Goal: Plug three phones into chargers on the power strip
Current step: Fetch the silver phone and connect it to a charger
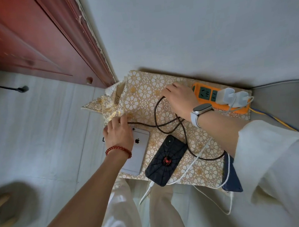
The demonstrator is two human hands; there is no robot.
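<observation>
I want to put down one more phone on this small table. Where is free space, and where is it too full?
Free: the cloth at the far-left corner, between the wall and the dark braided cable. Crowded: the near half, with the silver phone, spider-case phone, blue phone and white cable; the orange power strip fills the far right.

A home: red wooden door, tiled floor (pale), floral tablecloth.
</observation>
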